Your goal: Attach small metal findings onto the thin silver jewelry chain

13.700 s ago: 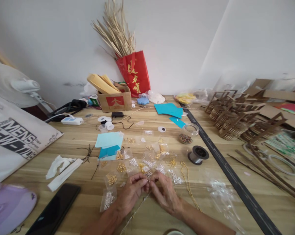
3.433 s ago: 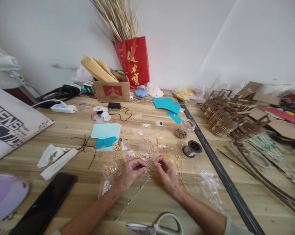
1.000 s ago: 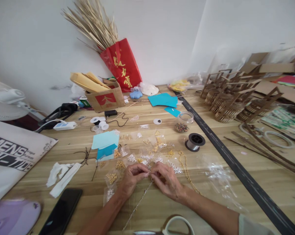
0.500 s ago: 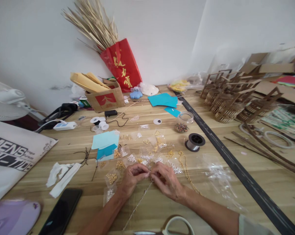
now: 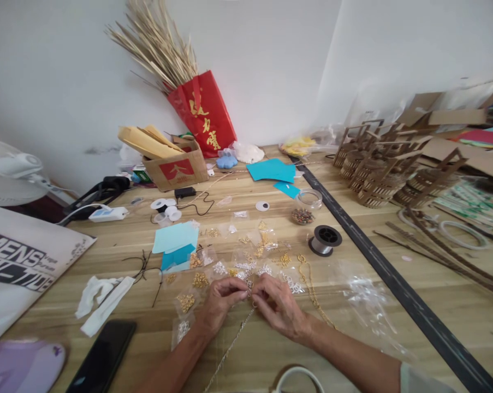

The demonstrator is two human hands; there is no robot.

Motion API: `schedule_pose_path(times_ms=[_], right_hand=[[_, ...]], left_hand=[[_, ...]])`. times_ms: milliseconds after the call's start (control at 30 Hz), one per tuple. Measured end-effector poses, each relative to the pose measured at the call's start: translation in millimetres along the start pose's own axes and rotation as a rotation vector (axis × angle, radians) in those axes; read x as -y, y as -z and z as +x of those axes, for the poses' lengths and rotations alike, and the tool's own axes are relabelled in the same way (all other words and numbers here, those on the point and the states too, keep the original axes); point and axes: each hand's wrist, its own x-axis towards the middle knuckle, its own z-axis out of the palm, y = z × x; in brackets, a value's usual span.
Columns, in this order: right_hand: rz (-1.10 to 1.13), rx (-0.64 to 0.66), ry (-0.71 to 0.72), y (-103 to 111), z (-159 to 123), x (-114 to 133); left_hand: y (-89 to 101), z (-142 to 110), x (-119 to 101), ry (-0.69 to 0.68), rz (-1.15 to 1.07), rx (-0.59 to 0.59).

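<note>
The 2 hands (image 5: 224,303) (image 5: 277,305) pinch at the upper end of the silver chain (image 5: 232,344) (any part between the fingertips is indistinct), above the wooden surface (image 5: 148,349).

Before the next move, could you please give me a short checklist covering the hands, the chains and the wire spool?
1. Left hand and right hand close together at the fingertips: ok.
2. Tiny piece at the fingertips securely pinched: cannot tell, too small.
3. Silver chain visible along its full length: not ok, it runs off the bottom edge.
4. Gold chain well clear of the right forearm: not ok, its lower end reaches the forearm's edge.
5. Wire spool away from both hands: ok.
</note>
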Motion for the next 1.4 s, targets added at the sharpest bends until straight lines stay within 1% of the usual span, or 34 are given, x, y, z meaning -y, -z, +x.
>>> schedule_pose_path(times_ms=[200, 400, 600, 967, 1200, 1400], right_hand=[[-0.002, -0.004, -0.002, -0.2, 0.1, 0.0], [-0.001, 0.011, -0.015, 0.3, -0.9, -1.3], [-0.001, -0.010, 0.001, -1.3, -1.9, -2.7], [-0.007, -0.003, -0.010, -1.5, -1.9, -2.4], [-0.027, -0.008, 0.017, -1.9, -1.6, -3.6], [-0.015, -0.004, 0.007, -1.6, -1.0, -2.4]], left_hand=[[1.1, 2.1, 1.9, -0.050, -0.007, 0.027], [1.1, 1.8, 1.2, -0.030, -0.022, 0.024], [1.1, 2.4, 1.7, -0.001, -0.023, 0.018], [1.7, 2.6, 2.7, -0.039, -0.023, 0.020], [1.7, 2.6, 2.5, -0.051, 0.016, 0.025], [1.5, 2.5, 2.2, -0.065, 0.037, 0.034]])
